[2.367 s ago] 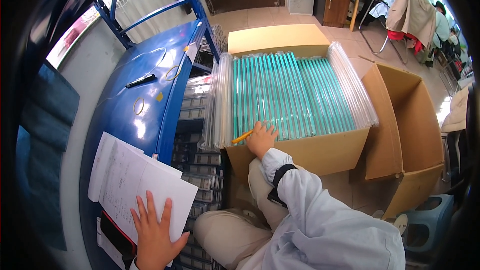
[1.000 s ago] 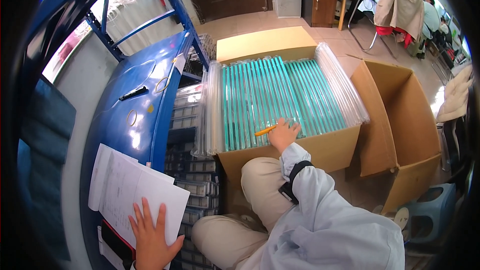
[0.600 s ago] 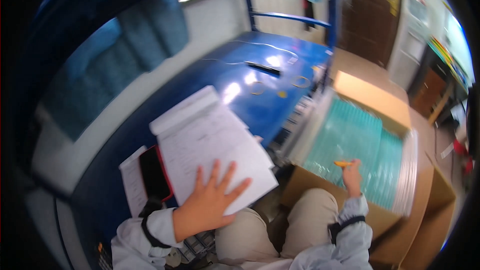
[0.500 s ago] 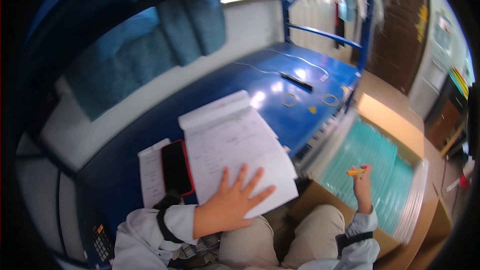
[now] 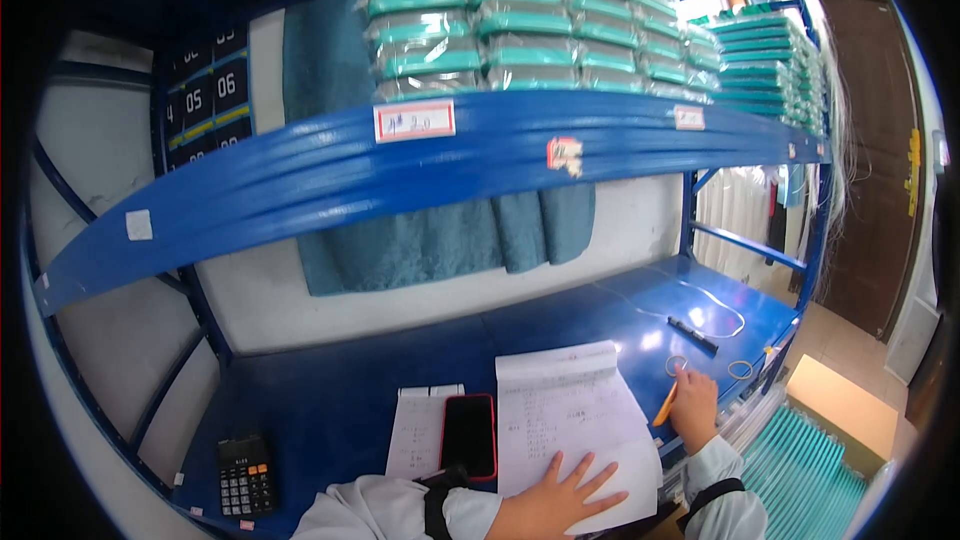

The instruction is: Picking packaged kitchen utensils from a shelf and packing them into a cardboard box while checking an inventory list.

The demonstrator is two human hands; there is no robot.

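Note:
My left hand [image 5: 562,502] lies flat with fingers spread on the lower part of a stack of white paper sheets [image 5: 575,420] with handwriting on them. The top edge of the stack is folded over. At the sheets' right edge, my right hand [image 5: 696,406] grips an orange pen [image 5: 663,409], which slants down to the left. Whether its tip touches the paper, I cannot tell. Left of the stack sits a dark-screened phone [image 5: 469,437] in a red case, partly over a smaller written sheet [image 5: 411,435].
A black calculator [image 5: 247,480] rests at the left of the blue tabletop [image 5: 330,390]. Beyond my right hand are a black marker [image 5: 692,336] and rubber bands [image 5: 740,370]. Overhead, a blue shelf beam [image 5: 490,135] carries stacked teal packages [image 5: 525,25]. A carton [image 5: 840,403] of teal items stands at right.
The view has tilted up and brought the upper shelf in. My right hand has carried the pen left from above the carton to the sheets' edge. My left hand stays on the paper.

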